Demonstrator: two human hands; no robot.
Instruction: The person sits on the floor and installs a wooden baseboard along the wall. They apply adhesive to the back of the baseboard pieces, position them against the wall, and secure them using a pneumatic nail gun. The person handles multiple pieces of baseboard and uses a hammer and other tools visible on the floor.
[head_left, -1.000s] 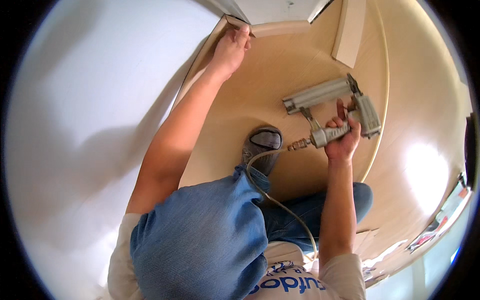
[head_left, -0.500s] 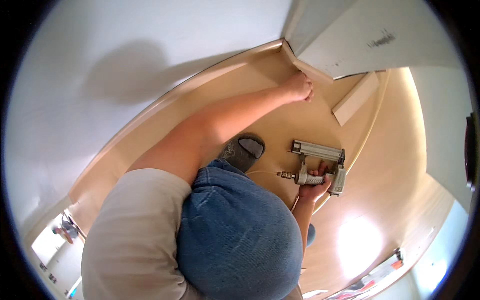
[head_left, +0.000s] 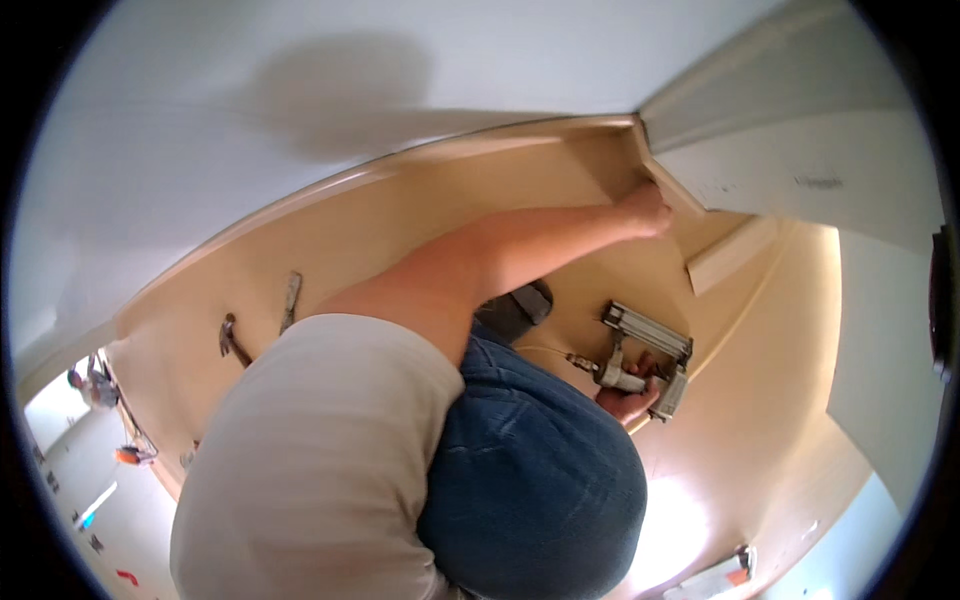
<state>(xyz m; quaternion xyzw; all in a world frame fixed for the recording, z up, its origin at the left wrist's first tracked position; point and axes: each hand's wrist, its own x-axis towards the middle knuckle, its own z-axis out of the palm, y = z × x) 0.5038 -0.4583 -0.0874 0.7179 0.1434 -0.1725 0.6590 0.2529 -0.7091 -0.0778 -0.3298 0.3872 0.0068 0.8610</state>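
Observation:
My left hand (head_left: 646, 209) is closed in a fist against the short skirting board (head_left: 680, 190) at the wall corner; whether anything is inside the fingers is hidden. My right hand (head_left: 628, 402) is wrapped round the grip of a grey nail gun (head_left: 645, 335), which lies low over the floor right of my foot. A thin air hose (head_left: 540, 349) joins the coupling at the gun's handle end. The long skirting board (head_left: 400, 160) runs along the white wall and meets the short one at the corner. A loose strip of board (head_left: 732, 256) lies beside the short skirting.
A hammer (head_left: 233, 340) and a flat-bladed tool (head_left: 291, 300) lie on the wood floor at left. My dark shoe (head_left: 515, 308) and blue-clad knee (head_left: 535, 480) stand between my arms. A pale hose (head_left: 755, 290) curves along the right. Other tools (head_left: 100, 385) lie at far left.
My view has swung, bringing the hammer and flat-bladed tool into sight on the left. My left hand stays at the corner skirting, and my right hand keeps hold of the nail gun.

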